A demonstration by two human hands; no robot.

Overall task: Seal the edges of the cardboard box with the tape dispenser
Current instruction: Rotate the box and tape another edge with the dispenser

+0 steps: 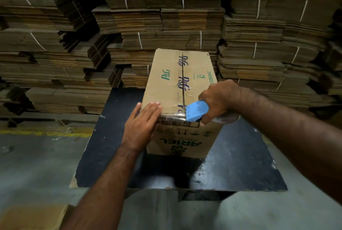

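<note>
A brown cardboard box [166,85] printed with "P&G" and "ARIEL" stands on a dark board. Clear printed tape runs along its top centre seam to the near edge. My right hand [220,98] grips a blue tape dispenser [196,110], whose head sits at the near top edge of the box where the seam ends. My left hand [141,128] lies flat with fingers together on the near left corner of the box, pressing the top and front face. The tape roll is mostly hidden under my right hand.
The box rests on a dark flat board [103,146] over a grey concrete floor [37,170]. Tall stacks of bundled flat cardboard [166,22] fill the whole background. A yellow floor line [44,131] runs at left. A loose cardboard piece [31,216] lies at the bottom left.
</note>
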